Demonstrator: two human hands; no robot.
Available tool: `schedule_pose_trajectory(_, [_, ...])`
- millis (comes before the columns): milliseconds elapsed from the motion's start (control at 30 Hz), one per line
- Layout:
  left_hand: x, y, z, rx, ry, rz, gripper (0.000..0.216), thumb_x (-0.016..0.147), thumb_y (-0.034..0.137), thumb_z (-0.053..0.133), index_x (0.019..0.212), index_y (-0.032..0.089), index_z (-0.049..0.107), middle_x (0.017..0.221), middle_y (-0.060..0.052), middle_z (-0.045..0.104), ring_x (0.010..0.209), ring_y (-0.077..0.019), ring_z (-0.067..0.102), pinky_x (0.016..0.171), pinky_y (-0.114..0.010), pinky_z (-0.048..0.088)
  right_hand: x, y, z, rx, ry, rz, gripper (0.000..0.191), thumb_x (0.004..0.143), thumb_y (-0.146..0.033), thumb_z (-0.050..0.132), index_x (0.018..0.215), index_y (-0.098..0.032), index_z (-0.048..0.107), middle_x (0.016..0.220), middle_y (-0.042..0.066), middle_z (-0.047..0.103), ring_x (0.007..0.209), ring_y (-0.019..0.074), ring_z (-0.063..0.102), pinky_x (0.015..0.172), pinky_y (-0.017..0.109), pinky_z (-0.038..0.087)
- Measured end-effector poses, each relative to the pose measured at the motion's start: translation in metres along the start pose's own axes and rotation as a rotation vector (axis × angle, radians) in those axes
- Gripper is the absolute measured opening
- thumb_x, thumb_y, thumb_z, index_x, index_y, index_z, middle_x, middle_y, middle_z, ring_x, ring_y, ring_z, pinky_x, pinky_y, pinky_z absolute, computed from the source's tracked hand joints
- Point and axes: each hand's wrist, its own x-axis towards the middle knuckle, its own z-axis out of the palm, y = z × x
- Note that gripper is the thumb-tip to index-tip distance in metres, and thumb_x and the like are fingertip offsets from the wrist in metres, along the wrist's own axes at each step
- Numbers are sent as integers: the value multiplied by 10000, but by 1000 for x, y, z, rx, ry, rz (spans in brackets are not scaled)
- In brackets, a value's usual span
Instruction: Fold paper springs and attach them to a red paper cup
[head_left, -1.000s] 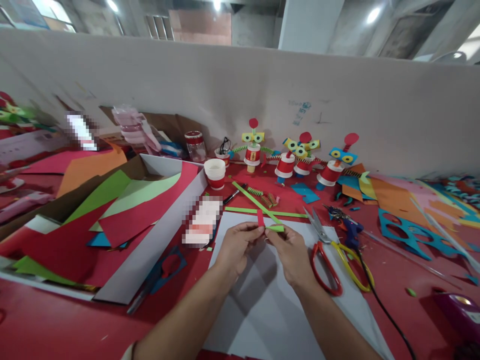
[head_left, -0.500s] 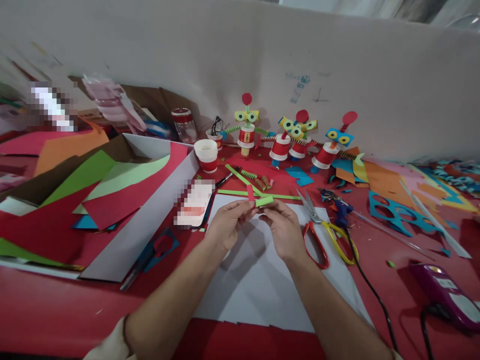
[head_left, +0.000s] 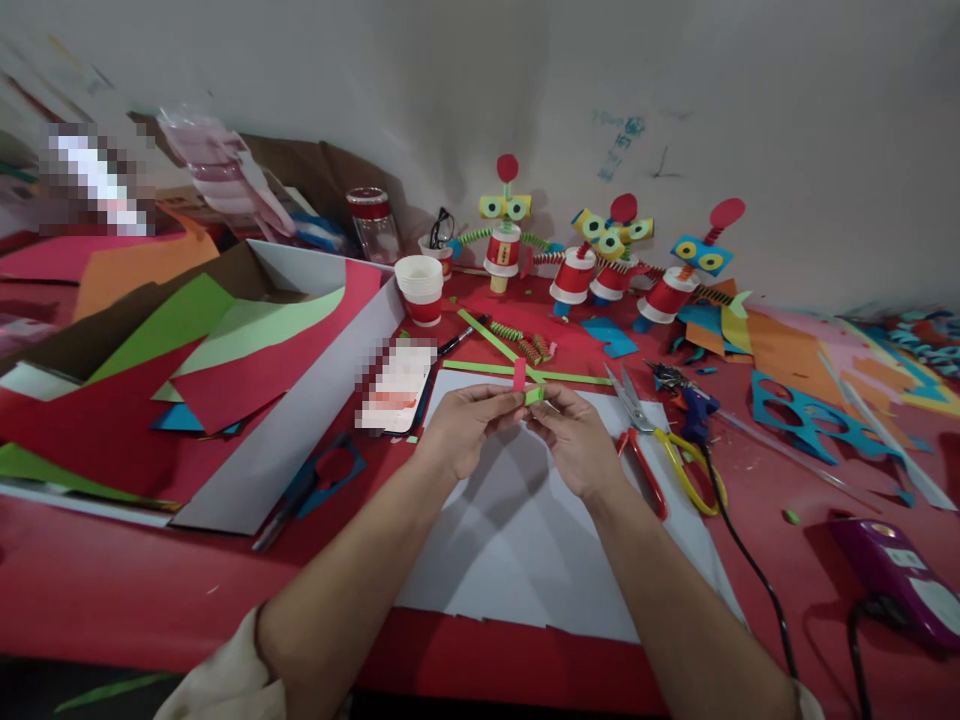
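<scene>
Both my hands meet over a white sheet [head_left: 525, 560] on the red table. My left hand [head_left: 465, 428] pinches a short red paper strip [head_left: 518, 374] that stands up from its fingers. My right hand [head_left: 576, 440] pinches a short green paper strip [head_left: 534, 395] crossed against the red one. The two strips touch between my fingertips.
Scissors [head_left: 651, 452] and a blue glue gun [head_left: 694, 408] lie right of the sheet. Long green strips [head_left: 495, 345], a cup stack [head_left: 420, 288] and paper-cup robot figures [head_left: 577, 270] stand behind. An open box of coloured paper [head_left: 247, 370] is on the left, a purple device [head_left: 900, 580] on the right.
The green strip shows shorter, folded in toward the red one. The view has tilted down, and my hands stay together.
</scene>
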Motion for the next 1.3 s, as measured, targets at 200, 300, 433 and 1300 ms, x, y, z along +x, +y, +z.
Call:
schedule_pose_trajectory(200, [-3, -1, 2, 90, 3, 74, 138, 535, 183, 798, 634, 125, 722, 662, -36, 689, 647, -117, 613, 759, -293, 503, 1, 0, -2, -85, -10, -46, 159, 648, -328, 784, 762, -237, 722, 751, -26, 688, 709, 119, 604, 753, 285, 480])
schedule_pose_trajectory(300, [-3, -2, 3, 114, 11, 101, 117, 540, 170, 767, 643, 131, 728, 646, -28, 680, 636, -116, 605, 760, -298, 493, 1, 0, -2, -101, -11, -59, 156, 661, -323, 776, 778, -234, 725, 740, -24, 695, 707, 124, 615, 781, 302, 483])
schedule_pose_trajectory(433, [-4, -2, 2, 124, -50, 129, 79, 553, 166, 728, 626, 138, 726, 632, -34, 680, 650, -141, 616, 808, -337, 493, 1, 0, -1, -83, 13, -100, 168, 665, -314, 773, 801, -228, 725, 746, -20, 701, 698, 132, 629, 803, 330, 498])
schedule_pose_trajectory(1300, [-3, 3, -3, 105, -93, 128, 145, 615, 250, 787, 694, 138, 740, 706, -41, 708, 695, -133, 639, 812, -308, 508, -7, -11, 4, 23, 57, -81, 160, 638, -300, 735, 768, -216, 692, 742, -16, 671, 707, 137, 625, 784, 336, 520])
